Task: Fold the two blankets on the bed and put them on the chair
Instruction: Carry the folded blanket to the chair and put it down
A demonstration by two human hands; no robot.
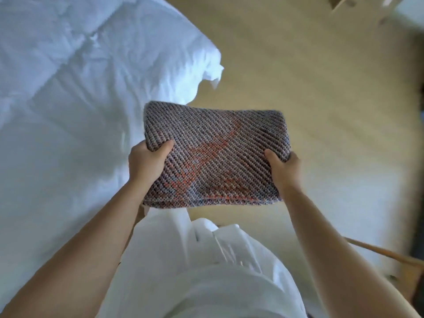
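Two hands — left hand (pixel 146 160), right hand (pixel 284 167) — grip the folded blanket (pixel 213 157) by its side edges, thumbs on top, fingers wrapped under, aloft beside the bed (pixel 57 111); soft, probably light, it wants support underneath.

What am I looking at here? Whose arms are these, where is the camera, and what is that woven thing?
No machine here: a person wears a wide-angle camera on the head, so this single picture looks forward and down along their own bare arms. The left hand and the right hand each grip one side of a folded knitted blanket, grey with orange patches, thumbs on top. It is held in the air, resting on nothing. On the left lies a bed with a rumpled white duvet; on the right is a pale floor. The white cloth at the bottom is the person's garment.
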